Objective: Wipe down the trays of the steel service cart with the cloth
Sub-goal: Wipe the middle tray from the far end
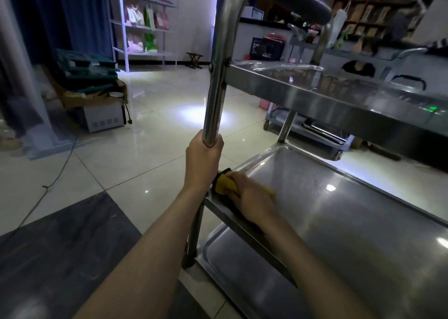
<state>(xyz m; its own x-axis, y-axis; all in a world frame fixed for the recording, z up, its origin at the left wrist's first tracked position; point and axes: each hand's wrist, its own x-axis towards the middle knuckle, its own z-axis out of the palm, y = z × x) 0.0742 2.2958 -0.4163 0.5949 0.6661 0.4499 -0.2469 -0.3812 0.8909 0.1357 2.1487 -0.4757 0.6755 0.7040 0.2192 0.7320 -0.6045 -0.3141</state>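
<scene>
my left hand (203,158) wraps around the upright steel post (214,95) of the service cart, fingers curled round the tube just below the top tray (339,100). my right hand (252,197) lies palm down on the yellow cloth (224,184), fingers closed over it, pressing it into the near left corner of the middle tray (351,197). the cloth bunches up ahead of my fingers, with a dark edge showing against the tray rim; a bit of yellow pokes out on the far side of the hand too. the middle tray's steel surface shows light glare. the bottom tray (242,258) sits below it, partly under my right forearm. the cart's curved handle (303,1) with a dark grip arches overhead. beyond: glossy tiled floor (145,137), a white shelf rack (145,20) with pink and green packets, a cardboard box (97,98) of clutter on a small appliance, a cable trailing over the tiles, a dark mat (60,258) near my left arm.
</scene>
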